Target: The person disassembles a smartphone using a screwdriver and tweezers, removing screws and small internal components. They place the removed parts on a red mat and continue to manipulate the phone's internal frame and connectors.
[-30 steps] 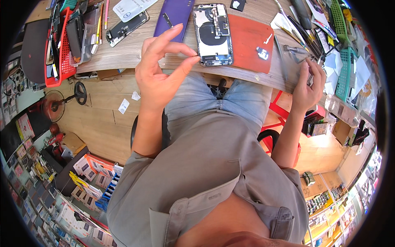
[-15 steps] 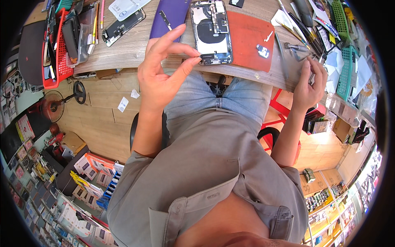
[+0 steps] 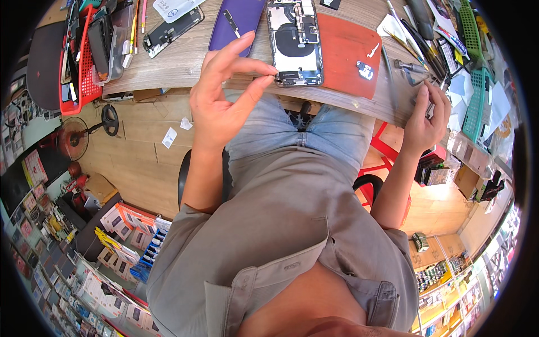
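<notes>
An opened phone (image 3: 293,48), its inner parts bared, lies near the front edge of the bench. At its lower left corner, the thumb and index finger of my left hand (image 3: 222,106) are pinched together. Whatever is between those fingertips is too small to name. My right hand (image 3: 426,121) rests at the bench's right side, fingers curled; what they close on is hidden. Just beyond it lies a metal-grey tool (image 3: 412,67). To the phone's right, an orange-red mat (image 3: 342,50) carries a small silver-white part (image 3: 365,69) and a thin white strip (image 3: 373,50).
Left of the phone lies a purple panel (image 3: 222,28) with a slim dark part on it. Another phone part (image 3: 174,33) lies farther left, beside a red basket (image 3: 84,92) and a clear box. Pens, papers and a teal basket (image 3: 476,106) crowd the right side.
The bench and its items have shifted slightly right and up in the picture. Both hands keep nearly the same pose and place.
</notes>
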A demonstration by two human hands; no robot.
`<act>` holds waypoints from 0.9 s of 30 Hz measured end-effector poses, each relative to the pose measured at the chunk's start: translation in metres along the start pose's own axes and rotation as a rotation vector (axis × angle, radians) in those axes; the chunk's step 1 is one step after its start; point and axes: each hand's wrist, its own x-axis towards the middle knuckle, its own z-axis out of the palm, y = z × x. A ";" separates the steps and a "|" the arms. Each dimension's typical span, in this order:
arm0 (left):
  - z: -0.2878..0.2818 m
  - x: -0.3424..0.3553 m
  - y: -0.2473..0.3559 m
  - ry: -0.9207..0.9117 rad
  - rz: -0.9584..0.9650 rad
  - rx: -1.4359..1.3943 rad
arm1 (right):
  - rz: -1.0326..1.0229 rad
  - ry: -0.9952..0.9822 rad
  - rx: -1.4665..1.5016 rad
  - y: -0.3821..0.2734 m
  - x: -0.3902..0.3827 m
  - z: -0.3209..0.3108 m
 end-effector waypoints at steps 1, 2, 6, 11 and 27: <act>0.000 0.000 0.000 0.001 -0.001 -0.003 | 0.017 0.002 0.009 -0.003 0.000 0.001; 0.000 0.000 0.000 -0.001 0.001 0.004 | 0.032 0.005 0.016 -0.004 0.000 0.001; -0.001 -0.001 0.002 -0.007 0.003 0.021 | 0.009 -0.001 -0.002 -0.002 0.000 0.001; 0.000 -0.001 0.001 -0.004 -0.002 0.005 | -0.031 0.008 -0.006 -0.002 0.001 0.002; -0.002 -0.002 0.002 -0.001 -0.001 0.014 | -0.013 0.001 -0.016 -0.002 0.001 0.002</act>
